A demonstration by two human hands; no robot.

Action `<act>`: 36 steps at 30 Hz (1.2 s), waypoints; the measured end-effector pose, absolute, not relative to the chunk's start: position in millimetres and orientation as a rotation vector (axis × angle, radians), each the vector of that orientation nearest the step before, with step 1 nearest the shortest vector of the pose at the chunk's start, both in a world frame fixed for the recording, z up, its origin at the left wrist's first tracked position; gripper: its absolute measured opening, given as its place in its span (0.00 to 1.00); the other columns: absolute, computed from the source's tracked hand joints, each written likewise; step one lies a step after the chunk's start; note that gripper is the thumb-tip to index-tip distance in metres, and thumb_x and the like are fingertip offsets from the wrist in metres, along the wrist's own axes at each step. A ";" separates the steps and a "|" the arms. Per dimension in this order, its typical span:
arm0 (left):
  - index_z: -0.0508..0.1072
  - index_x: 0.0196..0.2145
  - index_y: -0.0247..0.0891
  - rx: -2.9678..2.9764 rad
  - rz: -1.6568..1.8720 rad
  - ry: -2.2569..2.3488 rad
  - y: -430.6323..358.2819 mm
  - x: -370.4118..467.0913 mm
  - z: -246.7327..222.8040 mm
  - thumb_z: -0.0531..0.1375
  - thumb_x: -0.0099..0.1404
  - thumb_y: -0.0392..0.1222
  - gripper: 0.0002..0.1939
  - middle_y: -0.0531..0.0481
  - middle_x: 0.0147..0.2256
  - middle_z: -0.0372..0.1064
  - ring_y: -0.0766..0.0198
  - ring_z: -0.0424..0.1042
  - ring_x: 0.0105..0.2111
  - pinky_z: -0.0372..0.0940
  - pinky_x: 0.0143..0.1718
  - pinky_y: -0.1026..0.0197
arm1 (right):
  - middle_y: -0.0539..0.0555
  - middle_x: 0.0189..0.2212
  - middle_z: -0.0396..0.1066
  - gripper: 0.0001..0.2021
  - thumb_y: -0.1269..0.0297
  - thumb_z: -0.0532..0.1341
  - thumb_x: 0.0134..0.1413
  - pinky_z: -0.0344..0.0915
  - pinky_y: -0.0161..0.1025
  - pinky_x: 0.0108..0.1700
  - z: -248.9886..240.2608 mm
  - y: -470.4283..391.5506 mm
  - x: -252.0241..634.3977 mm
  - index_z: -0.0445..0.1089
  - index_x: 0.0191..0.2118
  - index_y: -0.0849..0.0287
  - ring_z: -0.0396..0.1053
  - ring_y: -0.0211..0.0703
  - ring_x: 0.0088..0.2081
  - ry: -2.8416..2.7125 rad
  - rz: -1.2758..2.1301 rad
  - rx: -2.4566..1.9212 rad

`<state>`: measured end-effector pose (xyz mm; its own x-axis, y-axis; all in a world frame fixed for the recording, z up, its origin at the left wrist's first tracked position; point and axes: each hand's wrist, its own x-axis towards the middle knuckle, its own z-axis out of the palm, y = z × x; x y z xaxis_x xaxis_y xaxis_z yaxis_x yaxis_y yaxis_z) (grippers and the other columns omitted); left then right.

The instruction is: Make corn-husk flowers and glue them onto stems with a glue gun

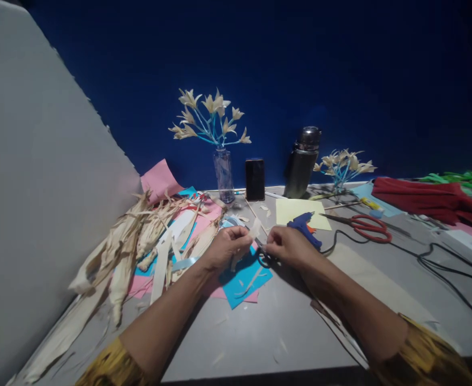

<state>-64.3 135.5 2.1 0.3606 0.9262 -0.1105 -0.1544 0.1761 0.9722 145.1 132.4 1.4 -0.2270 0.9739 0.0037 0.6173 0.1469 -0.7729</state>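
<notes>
My left hand point(231, 245) pinches a small pale piece of corn husk point(255, 228) that sticks up past the fingertips. Close beside it, my right hand point(286, 244) grips a small pair of scissors point(264, 258) with dark handles, its blades pointing toward the husk. Whether the blades touch the husk I cannot tell. Below both hands lies a blue sheet of paper point(236, 292) with thin husk scraps on it. Just behind my right hand rests a blue glue gun point(306, 229).
Dried corn husks point(119, 262) pile up at left. Behind stand a glass vase point(223, 174) of husk flowers, a phone point(255, 179) and a flask point(303, 163). Red-handled scissors point(370, 228), a black cable point(432, 257) and a red cloth point(424, 198) lie at right.
</notes>
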 end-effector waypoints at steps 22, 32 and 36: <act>0.69 0.31 0.35 0.936 1.129 1.058 140.2 -62.0 -4.1 0.69 0.49 0.38 0.14 0.54 0.21 0.66 0.71 0.66 0.18 0.59 0.18 0.70 | 0.47 0.11 0.62 0.08 0.68 0.64 0.40 0.48 0.34 0.20 -10.6 141.0 150.9 0.68 0.16 0.60 0.60 0.35 0.17 -1.924 1.095 -1.676; 0.69 0.28 0.34 0.876 1.305 0.949 144.2 -68.0 2.1 0.70 0.48 0.40 0.14 0.55 0.21 0.65 0.73 0.65 0.19 0.58 0.21 0.70 | 0.54 0.24 0.74 0.11 0.63 0.68 0.42 0.60 0.33 0.25 -6.9 142.6 155.6 0.77 0.33 0.64 0.67 0.37 0.23 -1.482 1.460 -1.298; 0.68 0.26 0.35 0.887 1.365 0.974 146.1 -72.0 4.4 0.69 0.50 0.43 0.14 0.55 0.19 0.64 0.73 0.63 0.18 0.55 0.19 0.70 | 0.51 0.23 0.70 0.13 0.59 0.72 0.40 0.58 0.34 0.25 -6.1 137.3 148.9 0.74 0.31 0.62 0.63 0.36 0.22 -1.499 1.488 -1.247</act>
<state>-72.0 146.1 4.4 -0.0315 0.9986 -0.0418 -0.3647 0.0274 0.9307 148.9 137.3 -6.1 -0.3140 0.9361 -0.1585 0.1653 -0.1105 -0.9800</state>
